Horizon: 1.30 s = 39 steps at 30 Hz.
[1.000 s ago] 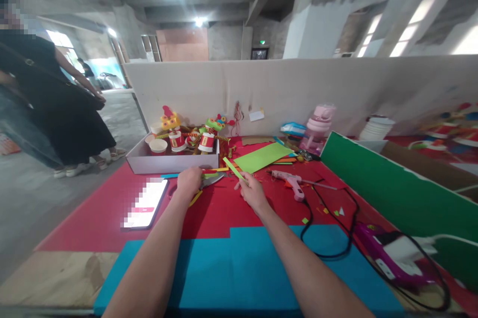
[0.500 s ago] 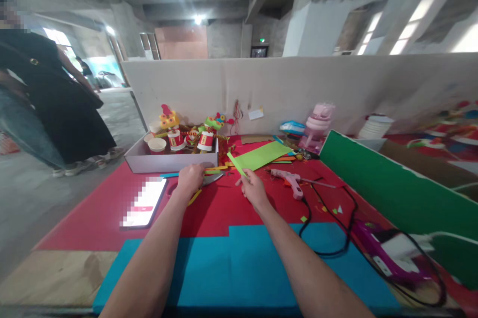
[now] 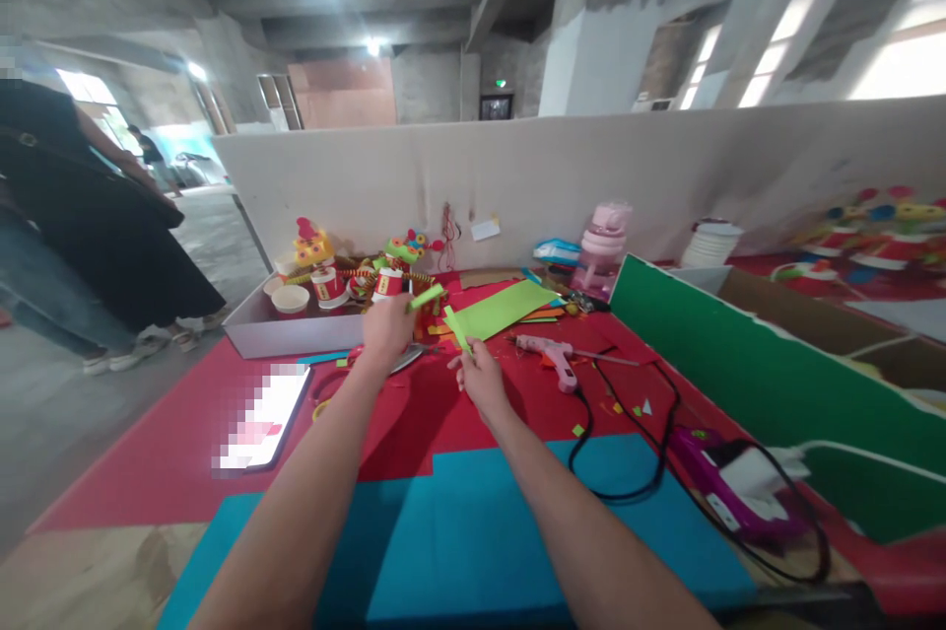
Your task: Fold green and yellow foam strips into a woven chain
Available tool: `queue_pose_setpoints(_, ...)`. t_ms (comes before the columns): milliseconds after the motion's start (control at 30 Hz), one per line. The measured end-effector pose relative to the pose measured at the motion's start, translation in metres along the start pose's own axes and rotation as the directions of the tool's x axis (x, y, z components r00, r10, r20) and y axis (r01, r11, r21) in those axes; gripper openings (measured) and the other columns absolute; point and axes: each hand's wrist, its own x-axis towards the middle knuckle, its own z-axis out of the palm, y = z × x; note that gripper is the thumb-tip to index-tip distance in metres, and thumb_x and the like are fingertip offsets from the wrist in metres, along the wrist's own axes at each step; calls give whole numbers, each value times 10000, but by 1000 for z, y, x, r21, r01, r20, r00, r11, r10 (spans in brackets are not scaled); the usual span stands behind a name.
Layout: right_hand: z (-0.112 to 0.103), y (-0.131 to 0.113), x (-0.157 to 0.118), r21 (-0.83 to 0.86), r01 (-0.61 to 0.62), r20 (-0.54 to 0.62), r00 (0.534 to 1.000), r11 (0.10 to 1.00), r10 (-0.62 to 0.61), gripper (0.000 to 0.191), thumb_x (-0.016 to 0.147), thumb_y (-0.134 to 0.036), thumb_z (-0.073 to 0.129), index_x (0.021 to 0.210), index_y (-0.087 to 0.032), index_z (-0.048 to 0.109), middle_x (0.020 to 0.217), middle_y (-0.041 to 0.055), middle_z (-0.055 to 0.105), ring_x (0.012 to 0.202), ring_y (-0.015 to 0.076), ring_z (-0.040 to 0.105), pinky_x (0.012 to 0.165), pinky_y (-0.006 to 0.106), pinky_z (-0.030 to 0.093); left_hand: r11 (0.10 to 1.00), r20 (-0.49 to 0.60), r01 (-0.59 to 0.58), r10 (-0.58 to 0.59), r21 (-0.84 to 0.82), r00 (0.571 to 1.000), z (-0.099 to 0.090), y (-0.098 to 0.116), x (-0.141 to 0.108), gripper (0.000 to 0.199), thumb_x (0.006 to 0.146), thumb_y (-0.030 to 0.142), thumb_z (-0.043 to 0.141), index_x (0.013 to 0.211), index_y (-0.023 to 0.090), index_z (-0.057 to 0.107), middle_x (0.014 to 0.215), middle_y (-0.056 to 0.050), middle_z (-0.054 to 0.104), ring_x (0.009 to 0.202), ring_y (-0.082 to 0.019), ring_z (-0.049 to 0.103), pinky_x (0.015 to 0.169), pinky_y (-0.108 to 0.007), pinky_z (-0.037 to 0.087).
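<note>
My left hand (image 3: pixel 389 326) is closed on a short light-green paper strip (image 3: pixel 427 297) that sticks out to the right. My right hand (image 3: pixel 482 376) pinches another light-green paper strip (image 3: pixel 456 326), tilted up and left. The two strips are close together but apart. Beneath my left hand lie scissors (image 3: pixel 406 360), their handles partly hidden. A sheet of light-green paper (image 3: pixel 509 311) rests just beyond my right hand on the red table cover (image 3: pixel 421 428).
A white box (image 3: pixel 296 334) with paper-cup figures stands behind my left hand. A lit phone (image 3: pixel 270 413) lies at left. On the right are a pink glue gun (image 3: pixel 551 354), its black cable, a purple power strip (image 3: pixel 739 492) and a green-sided box (image 3: pixel 739 374). People stand at far left.
My left hand has lifted from beside the scissors, moving up and right, and now has a green strip in it. My right hand keeps its strip. The view has shifted slightly.
</note>
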Motion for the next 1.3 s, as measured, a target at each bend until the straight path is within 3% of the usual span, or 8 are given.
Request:
queue_pose_setpoints(67,5,-3,-3,-8,19,66,998,1000,-18,389,870,-393,391,1196,-212,501,801,28,672,559,147,584,507,264,486,950,-241,-3,-76,-312,967,-28,-4,-3,231,810,369,595,803,160,693,586,-24,596,598,-155,569,561,-236,384)
queue_pose_setpoints(133,7,-9,-5,-51,139,99,986,989,-134,369,860,-405,453,1165,-219,545,973,72,681,835,192,650,747,335,534,725,-312,-45,-239,-687,920,-49,-9,-8,258,762,398,653,782,141,662,527,27,518,448,-79,430,464,-206,316)
queue_pose_setpoints(233,3,-19,-6,-31,240,54,970,970,-238,359,854,-442,512,1127,-223,589,1184,100,631,1147,229,557,1004,396,425,182,39,76,-200,-980,979,-52,-17,-22,267,742,376,672,837,129,640,513,68,470,336,-16,218,363,-188,198)
queue_pose_setpoints(333,-6,-32,-7,222,47,123,990,974,-75,371,879,-489,478,1106,-218,592,1070,91,673,970,203,639,890,378,506,-83,353,349,-33,-933,935,-27,-20,-41,281,705,342,716,841,109,637,475,87,424,320,-1,210,347,-163,186)
queue_pose_setpoints(433,-12,-43,-12,379,-204,360,931,903,60,352,878,-498,500,1010,-195,619,882,65,689,717,154,660,718,326,556,-81,462,465,57,-882,885,4,-14,-58,287,694,339,744,808,100,631,497,66,481,311,10,210,336,-159,167)
queue_pose_setpoints(533,-11,-48,-18,315,-238,446,892,919,78,292,810,-463,634,920,-193,620,739,21,671,600,127,635,619,283,554,-25,443,443,3,-896,897,21,-4,-67,325,671,371,769,659,113,571,469,55,472,308,1,253,331,-168,156)
queue_pose_setpoints(1000,-14,-35,-5,175,30,157,986,984,-58,342,704,-508,659,797,-185,596,680,-3,648,467,77,495,449,199,420,104,457,451,37,-886,889,36,-7,-70,370,742,521,649,786,181,513,571,33,552,401,-78,461,377,-195,363)
queue_pose_setpoints(1300,-17,-37,-6,58,84,117,989,995,-90,383,753,-565,587,783,-184,602,553,-17,585,406,90,445,394,205,347,104,533,524,94,-845,841,39,-4,-71,381,709,498,704,770,182,501,505,77,451,342,-30,289,331,-158,193)
